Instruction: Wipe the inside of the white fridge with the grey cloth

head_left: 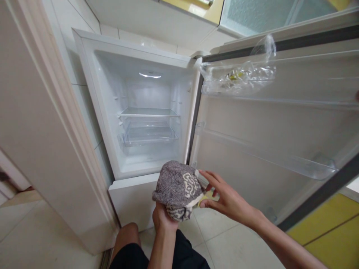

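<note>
I hold a bunched grey cloth (178,186) with a pale woven pattern in front of an open refrigerator (131,93). My left hand (162,218) grips the cloth from below, fingers wrapped into its folds. My right hand (224,196) pinches the cloth's right edge between thumb and fingers. Both hands hover just below the fridge compartment, which has a glass shelf (148,112) and a clear drawer (148,135).
The fridge door (280,123) swings open to the right, with a crumpled clear plastic bag (238,76) in its top rack and a clear lower rack (266,157). A pale door frame (56,130) stands left. My knee (127,233) is below, above a tiled floor.
</note>
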`<action>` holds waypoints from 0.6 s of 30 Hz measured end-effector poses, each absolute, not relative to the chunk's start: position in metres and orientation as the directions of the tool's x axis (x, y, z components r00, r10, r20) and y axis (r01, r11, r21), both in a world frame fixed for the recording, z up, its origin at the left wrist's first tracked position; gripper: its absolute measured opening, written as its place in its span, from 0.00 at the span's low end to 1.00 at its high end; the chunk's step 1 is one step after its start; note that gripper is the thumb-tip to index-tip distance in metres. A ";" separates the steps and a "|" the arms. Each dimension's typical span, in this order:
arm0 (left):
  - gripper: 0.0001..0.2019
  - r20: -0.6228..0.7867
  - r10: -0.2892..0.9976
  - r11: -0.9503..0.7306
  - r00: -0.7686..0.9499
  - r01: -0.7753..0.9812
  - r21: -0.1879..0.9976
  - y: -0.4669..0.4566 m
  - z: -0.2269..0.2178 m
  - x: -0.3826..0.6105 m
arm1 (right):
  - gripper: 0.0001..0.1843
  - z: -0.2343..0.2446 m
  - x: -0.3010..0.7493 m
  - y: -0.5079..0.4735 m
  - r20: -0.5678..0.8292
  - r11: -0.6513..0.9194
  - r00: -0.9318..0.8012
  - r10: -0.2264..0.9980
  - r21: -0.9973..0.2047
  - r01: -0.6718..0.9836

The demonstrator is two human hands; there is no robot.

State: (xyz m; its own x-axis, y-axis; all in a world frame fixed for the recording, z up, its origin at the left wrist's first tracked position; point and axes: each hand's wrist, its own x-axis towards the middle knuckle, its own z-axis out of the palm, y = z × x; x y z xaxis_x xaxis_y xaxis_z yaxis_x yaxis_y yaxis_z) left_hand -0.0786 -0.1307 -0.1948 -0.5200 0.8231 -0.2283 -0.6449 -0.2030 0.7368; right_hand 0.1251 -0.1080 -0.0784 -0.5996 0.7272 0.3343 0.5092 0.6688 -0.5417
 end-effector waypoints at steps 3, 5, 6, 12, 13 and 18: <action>0.37 -0.359 0.835 -0.131 -0.416 -0.785 0.605 -0.139 -0.192 -0.074 | 0.23 -0.089 0.118 -0.107 0.297 0.759 -0.717 0.631 -0.429 0.490; 0.35 -0.339 0.851 -0.136 -0.400 -0.792 0.595 -0.142 -0.189 -0.072 | 0.20 -0.097 0.116 -0.104 0.382 0.829 -0.736 0.558 -0.274 0.487; 0.34 -0.325 0.853 -0.151 -0.408 -0.789 0.595 -0.143 -0.188 -0.072 | 0.21 -0.101 0.117 -0.103 0.428 0.852 -0.739 0.520 -0.194 0.486; 0.30 -0.326 0.784 -0.246 -0.529 -0.746 0.618 -0.137 -0.177 -0.074 | 0.18 -0.108 0.134 -0.096 0.573 0.862 -0.718 0.395 0.037 0.505; 0.29 -0.323 0.763 -0.276 -0.560 -0.734 0.621 -0.136 -0.175 -0.075 | 0.18 -0.106 0.137 -0.097 0.590 0.856 -0.707 0.390 0.049 0.514; 0.27 -0.358 0.566 -0.451 -0.743 -0.642 0.620 -0.130 -0.172 -0.075 | 0.14 -0.093 0.151 -0.106 0.598 0.841 -0.682 0.422 0.024 0.541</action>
